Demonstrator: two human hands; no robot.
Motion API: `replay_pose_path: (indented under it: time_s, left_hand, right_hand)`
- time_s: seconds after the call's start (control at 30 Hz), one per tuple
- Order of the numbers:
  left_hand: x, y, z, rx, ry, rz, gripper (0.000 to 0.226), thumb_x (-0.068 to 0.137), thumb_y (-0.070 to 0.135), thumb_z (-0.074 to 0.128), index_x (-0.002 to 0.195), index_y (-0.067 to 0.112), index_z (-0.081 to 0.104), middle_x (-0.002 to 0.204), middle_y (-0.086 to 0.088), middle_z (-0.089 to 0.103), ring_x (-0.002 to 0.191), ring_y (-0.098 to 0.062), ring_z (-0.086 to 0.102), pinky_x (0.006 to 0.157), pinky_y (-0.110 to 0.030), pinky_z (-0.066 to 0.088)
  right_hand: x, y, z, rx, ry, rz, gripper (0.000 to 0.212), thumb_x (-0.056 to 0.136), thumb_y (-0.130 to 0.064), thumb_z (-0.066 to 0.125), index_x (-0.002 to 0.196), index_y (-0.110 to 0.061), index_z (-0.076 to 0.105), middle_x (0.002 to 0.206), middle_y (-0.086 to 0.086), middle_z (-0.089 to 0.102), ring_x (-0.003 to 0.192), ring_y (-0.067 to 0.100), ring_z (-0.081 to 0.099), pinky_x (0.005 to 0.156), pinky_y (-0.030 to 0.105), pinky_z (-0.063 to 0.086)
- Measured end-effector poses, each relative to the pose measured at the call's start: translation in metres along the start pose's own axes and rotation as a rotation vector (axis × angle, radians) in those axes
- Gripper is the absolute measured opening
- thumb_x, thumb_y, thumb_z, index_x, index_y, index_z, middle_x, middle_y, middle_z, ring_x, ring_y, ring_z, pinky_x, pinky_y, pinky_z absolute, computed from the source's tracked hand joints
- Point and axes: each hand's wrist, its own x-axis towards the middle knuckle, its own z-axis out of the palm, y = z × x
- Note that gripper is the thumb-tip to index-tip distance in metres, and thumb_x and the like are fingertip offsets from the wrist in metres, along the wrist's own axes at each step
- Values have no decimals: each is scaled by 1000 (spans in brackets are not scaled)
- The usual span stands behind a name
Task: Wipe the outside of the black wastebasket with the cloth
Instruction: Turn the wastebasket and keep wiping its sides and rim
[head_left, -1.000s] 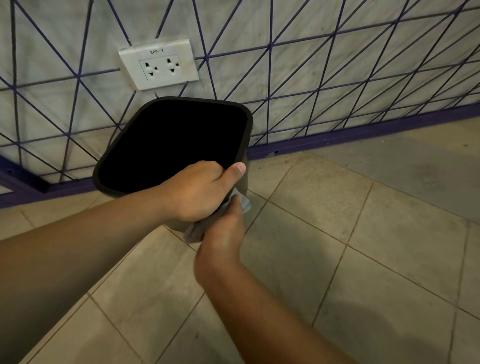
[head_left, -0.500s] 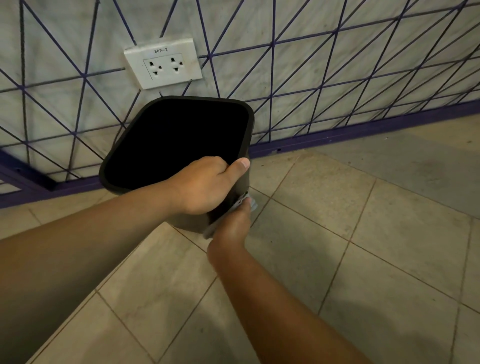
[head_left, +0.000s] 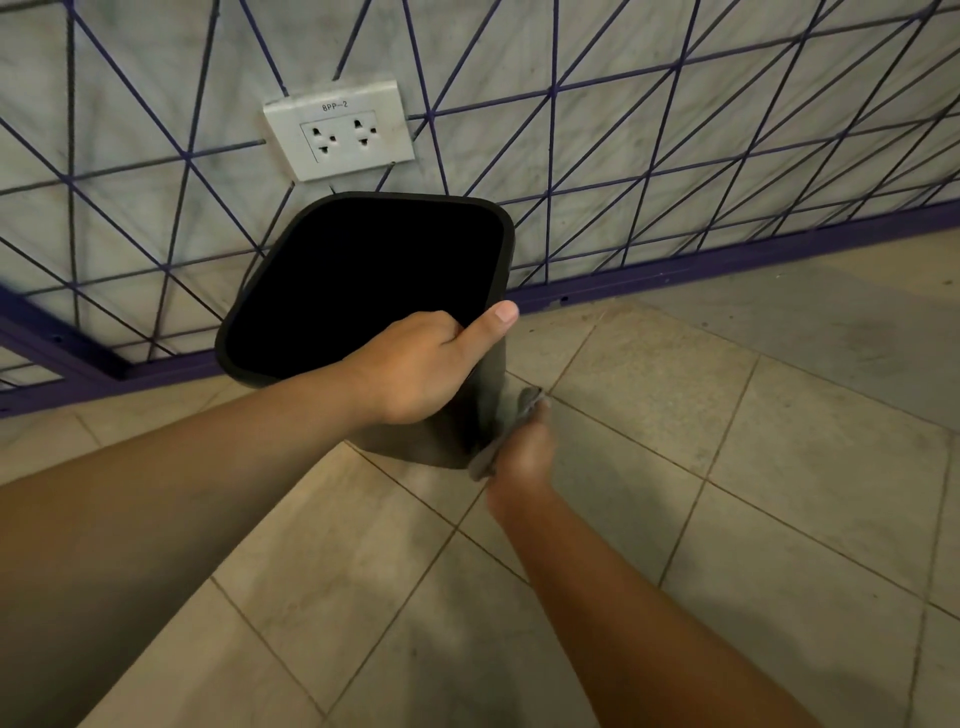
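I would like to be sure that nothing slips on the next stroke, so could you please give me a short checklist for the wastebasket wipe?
1. Left hand grips the black wastebasket at its near rim: ok.
2. Right hand holds the cloth: ok.
3. Cloth pressed against the outer right side wall: ok.
4. Wastebasket tilted, open top toward the camera; whether its base touches the floor: cannot tell.
5. Wall socket apart from cloth and hands: ok.
6. Far side walls already wiped: cannot tell.
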Motion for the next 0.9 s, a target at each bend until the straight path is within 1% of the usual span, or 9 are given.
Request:
replay_pose_path:
  time_s: [0.1, 0.2, 0.3, 0.4, 0.53, 0.63, 0.73, 0.8, 0.9]
  left_hand:
    - [-2, 3, -2, 93, -39, 30, 74, 71, 86, 41, 54, 13, 42, 54, -5, 36, 51, -26, 42, 57, -37, 36]
    - [-1, 0, -7, 178, -196, 22, 83, 46, 90, 67, 71, 10, 61, 68, -3, 59, 67, -27, 62, 63, -37, 50]
    - [-5, -4, -17, 349, -372, 21, 60, 64, 61, 81, 101, 16, 68, 93, -1, 70, 86, -21, 68, 76, -40, 59]
    - [-12, -3, -17, 418, -378, 55, 33, 90, 50, 66, 93, 17, 66, 83, 0, 66, 76, -17, 64, 68, -34, 52]
    - [-21, -1, -8, 453, -238, 110, 63, 95, 65, 42, 97, 9, 70, 87, -10, 72, 82, -23, 69, 83, -46, 56]
    - [-23, 5, -7, 383, -165, 123, 61, 95, 62, 47, 73, 7, 62, 68, -9, 63, 66, -23, 63, 71, -46, 54]
    - [-24, 14, -10, 268, -100, 86, 57, 95, 54, 55, 58, 12, 45, 51, -2, 42, 48, -17, 44, 52, -35, 38]
    - [-27, 10, -10, 219, -90, 87, 58, 94, 53, 58, 59, 8, 47, 50, -6, 41, 47, -20, 46, 52, -36, 40]
    - [-31, 4, -12, 150, -108, 97, 63, 91, 58, 56, 72, -2, 61, 64, -23, 58, 62, -36, 62, 64, -53, 53]
  right_hand:
    - [1, -2, -22, 12, 43, -66, 60, 114, -49, 27, 161, -14, 40, 163, 14, 45, 149, 34, 43, 124, 49, 30]
    - [-1, -4, -40, -31, 66, -127, 57, 114, -46, 26, 155, -12, 48, 142, 9, 58, 126, 23, 52, 104, 34, 36]
    - [-8, -6, -45, -40, 33, -125, 63, 111, -52, 31, 162, -16, 37, 162, 9, 45, 132, 18, 49, 105, 32, 41]
    - [-17, -4, -44, -105, -18, -69, 65, 110, -52, 36, 165, -19, 31, 165, 13, 42, 150, 33, 41, 122, 49, 33]
    - [-18, 9, -36, -160, 35, -7, 60, 110, -49, 41, 156, -10, 43, 124, 17, 65, 107, 32, 65, 94, 44, 51]
    - [-22, 27, -15, -105, -34, 64, 64, 113, -48, 34, 163, -8, 34, 137, 19, 58, 123, 38, 57, 102, 50, 46]
    - [-16, 28, 4, 5, 41, -11, 59, 110, -49, 38, 161, -18, 37, 155, 13, 51, 132, 31, 53, 111, 45, 43]
    - [8, 27, 3, 2, 48, -24, 58, 106, -54, 36, 154, -24, 47, 149, 13, 58, 129, 36, 58, 108, 56, 50]
    - [22, 28, -4, -56, 60, -34, 59, 105, -61, 30, 139, -21, 59, 130, 14, 68, 116, 33, 65, 92, 47, 56]
